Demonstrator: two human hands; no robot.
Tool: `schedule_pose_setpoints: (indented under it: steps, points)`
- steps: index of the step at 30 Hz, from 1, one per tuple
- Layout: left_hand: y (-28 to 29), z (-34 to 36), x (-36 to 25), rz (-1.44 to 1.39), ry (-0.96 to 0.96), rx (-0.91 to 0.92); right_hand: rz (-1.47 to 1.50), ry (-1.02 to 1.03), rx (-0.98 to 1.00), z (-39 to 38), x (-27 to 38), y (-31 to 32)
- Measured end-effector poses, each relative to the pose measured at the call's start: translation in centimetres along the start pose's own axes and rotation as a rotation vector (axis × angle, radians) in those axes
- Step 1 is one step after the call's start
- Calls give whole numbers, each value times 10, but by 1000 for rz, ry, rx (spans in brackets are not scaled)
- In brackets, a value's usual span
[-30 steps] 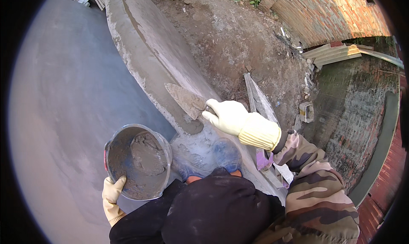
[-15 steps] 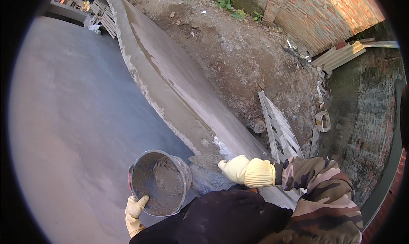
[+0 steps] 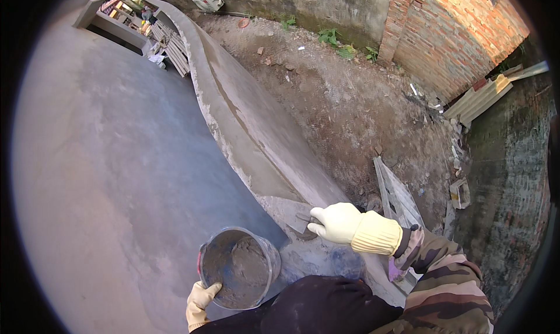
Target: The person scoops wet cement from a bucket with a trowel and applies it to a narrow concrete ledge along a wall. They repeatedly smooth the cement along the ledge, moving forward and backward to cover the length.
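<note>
My right hand (image 3: 338, 223), in a pale yellow glove, is closed round the handle of a trowel (image 3: 284, 210). The trowel's grey metal blade lies against the near end of the mortar-coated top of a low curving wall (image 3: 248, 162). My left hand (image 3: 200, 303), gloved alike, grips the rim of a dark bucket (image 3: 274, 265) at its lower left, thumb over the edge. The bucket is tilted so its mouth shows, with wet grey mortar (image 3: 249, 262) inside. My left fingers are hidden behind the bucket.
A smooth grey cement surface (image 3: 128, 159) spreads left of the wall. To the right are rubble-strewn dirt (image 3: 344, 106), a white slatted frame (image 3: 399, 191), a hollow block (image 3: 459, 194) and a brick wall (image 3: 449, 48). Stacked poles (image 3: 175, 51) and a person (image 3: 147, 13) are far off.
My right hand has moved the trowel a little farther along the wall top. The view has shifted, so the scene sits lower and to the right. My left hand keeps hold of the bucket.
</note>
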State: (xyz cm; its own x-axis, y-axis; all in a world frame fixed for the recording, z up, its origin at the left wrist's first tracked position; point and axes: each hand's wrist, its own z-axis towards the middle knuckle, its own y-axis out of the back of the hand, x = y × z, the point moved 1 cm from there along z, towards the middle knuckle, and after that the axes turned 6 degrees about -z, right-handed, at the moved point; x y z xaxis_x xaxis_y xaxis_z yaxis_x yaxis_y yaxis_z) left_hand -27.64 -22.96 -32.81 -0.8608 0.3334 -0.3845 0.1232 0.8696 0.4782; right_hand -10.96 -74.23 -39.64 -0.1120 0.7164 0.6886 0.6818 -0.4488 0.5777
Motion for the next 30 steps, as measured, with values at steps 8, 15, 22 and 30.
schedule_pose_setpoints:
  steps: [8,15,22,30]
  points:
    - [-1,2,5,8,-13,-28,58,-6,-6,24,9,-3]
    - [-3,-3,4,-1,3,-44,182,-98,25,45,18,1]
    - [-6,-8,-8,-47,19,-41,599,-40,-45,134,9,90]
    - [-7,-10,0,-122,89,-18,403,-315,-219,289,-34,124]
